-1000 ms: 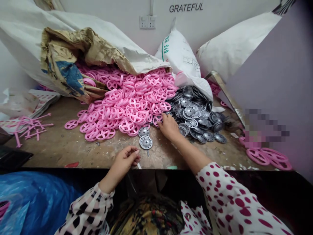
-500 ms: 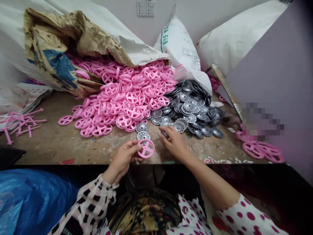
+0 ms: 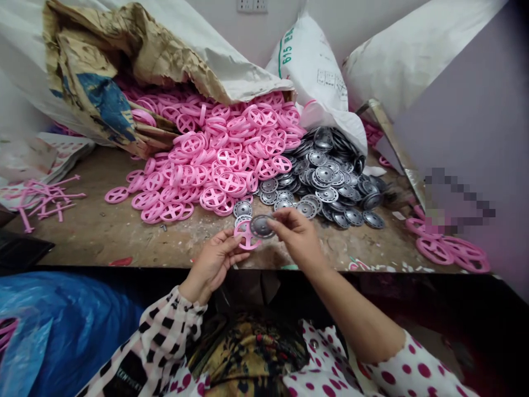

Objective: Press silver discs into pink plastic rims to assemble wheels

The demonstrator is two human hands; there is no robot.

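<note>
Near the table's front edge my left hand [image 3: 217,257] is closed on a pink plastic wheel [image 3: 244,238] with crossed spokes, pinched at its left rim. My right hand [image 3: 300,241] pinches a grey hubcap disc [image 3: 263,226] between thumb and fingers. The disc overlaps the upper right of the wheel; whether the two touch I cannot tell. Just behind them two loose grey discs [image 3: 242,208] lie on the table, one partly covered by the wheel. A large heap of pink wheels [image 3: 229,157] spreads behind my left hand, and a pile of grey discs [image 3: 326,176] lies behind my right.
A torn paper-lined sack [image 3: 136,60] spills the wheels, and a white sack [image 3: 316,66] stands behind the discs. Pink rods [image 3: 45,201] lie at the left of the table [image 3: 88,237]. Larger pink rings [image 3: 450,251] sit at the right edge. A blue plastic bag [image 3: 82,325] bulges below.
My right hand has picked up a grey disc from the pile and brought it left, over the pink wheel. My left hand still holds the wheel. The view has shifted slightly.
</note>
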